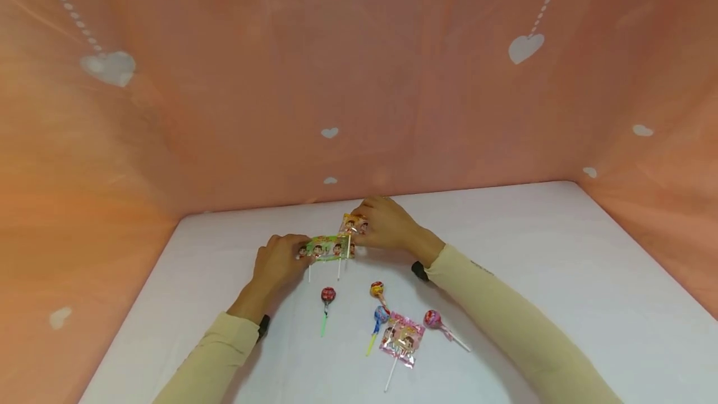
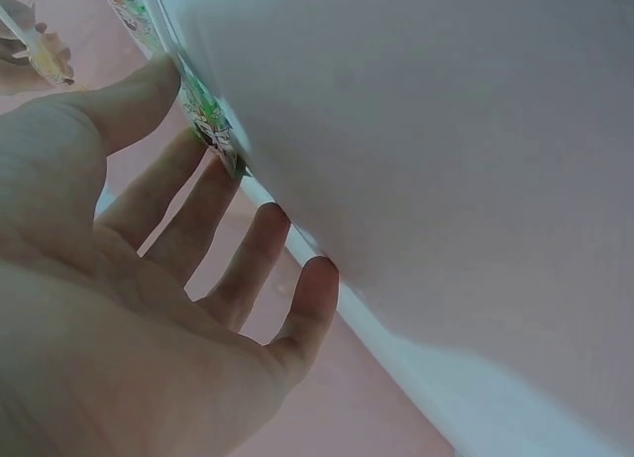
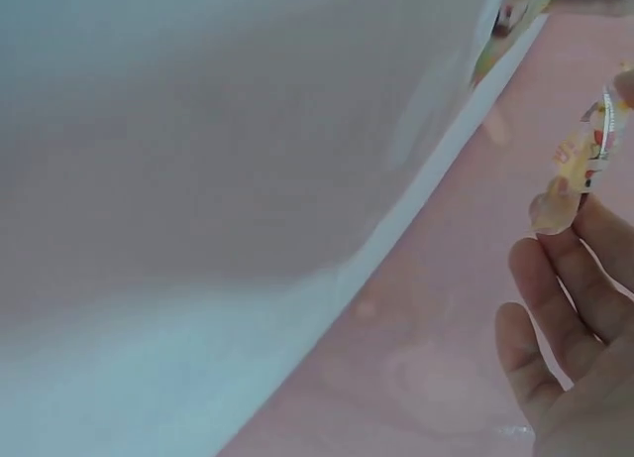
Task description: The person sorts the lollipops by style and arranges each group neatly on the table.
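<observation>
My left hand (image 1: 278, 260) pinches the left end of a green wrapped lollipop packet (image 1: 325, 249) between thumb and fingers, low over the white table. The left wrist view shows the edge of that green wrapper (image 2: 206, 115) at the fingertips. Just beyond it, my right hand (image 1: 387, 224) holds an orange-yellow wrapped lollipop (image 1: 351, 224), its stick pointing down over the green packet. In the right wrist view this yellow wrapper (image 3: 575, 165) hangs from the thumb and fingers, lifted off the table. White sticks show below the green packet; how many lollipops lie there cannot be told.
Nearer me lie a red lollipop (image 1: 328, 295) with a green stick, a yellow one (image 1: 377, 290), a blue one (image 1: 381, 315), a pink one (image 1: 432, 319) and a pink square packet (image 1: 402, 338). Orange cloth (image 1: 359, 80) with white hearts walls the table (image 1: 538, 267).
</observation>
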Tool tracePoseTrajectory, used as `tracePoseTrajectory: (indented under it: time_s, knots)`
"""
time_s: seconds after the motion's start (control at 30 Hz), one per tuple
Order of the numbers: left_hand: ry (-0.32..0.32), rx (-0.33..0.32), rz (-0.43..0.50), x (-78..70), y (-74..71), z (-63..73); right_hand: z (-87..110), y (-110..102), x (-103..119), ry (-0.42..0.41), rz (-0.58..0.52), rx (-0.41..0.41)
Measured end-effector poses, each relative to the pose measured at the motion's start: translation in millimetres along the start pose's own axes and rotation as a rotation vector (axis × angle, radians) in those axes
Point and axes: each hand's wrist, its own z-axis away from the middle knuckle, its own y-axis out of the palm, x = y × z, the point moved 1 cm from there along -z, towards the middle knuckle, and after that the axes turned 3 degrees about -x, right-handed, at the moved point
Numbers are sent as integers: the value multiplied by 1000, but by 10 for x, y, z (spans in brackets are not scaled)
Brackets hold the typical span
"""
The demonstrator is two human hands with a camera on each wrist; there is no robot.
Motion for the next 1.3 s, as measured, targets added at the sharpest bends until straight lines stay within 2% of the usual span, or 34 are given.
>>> tracePoseTrajectory:
  time_s: [0.2, 0.5, 0.83, 1.0, 1.3]
  knots:
    - [28, -11, 19, 4, 3, -13, 32, -71, -169, 31, -7, 16]
    - [17, -5, 35, -22, -1, -31, 176, -75, -323, 44, 32, 53]
    - [28, -17, 27, -65, -12, -37, 248, -86, -360, 7, 13, 16]
    - [31, -12, 33, -65, -16, -19, 251, -60, -368, 3, -42, 32]
    - [22, 3, 43, -70, -18, -12, 245, -48, -339, -82, -91, 59]
